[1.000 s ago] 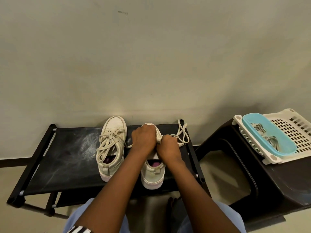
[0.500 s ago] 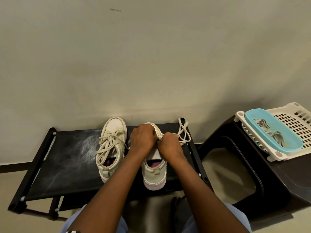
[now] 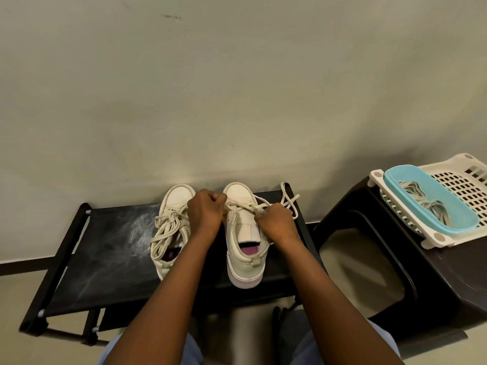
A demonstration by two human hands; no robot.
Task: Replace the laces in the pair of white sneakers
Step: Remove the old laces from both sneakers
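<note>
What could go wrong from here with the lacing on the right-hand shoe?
1. The left hand and right hand pull the lace apart near the toe. An uneven pull may leave unequal ends.
2. The loose tail loops at the back right corner of the rack and could snag or slide off.
3. The heel of the right sneaker sits near the rack's front edge, so tugging might nudge it off.

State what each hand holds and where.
Left hand and right hand each pinch the cream flat shoelace at the front eyelets of the right-hand white sneaker.
</note>
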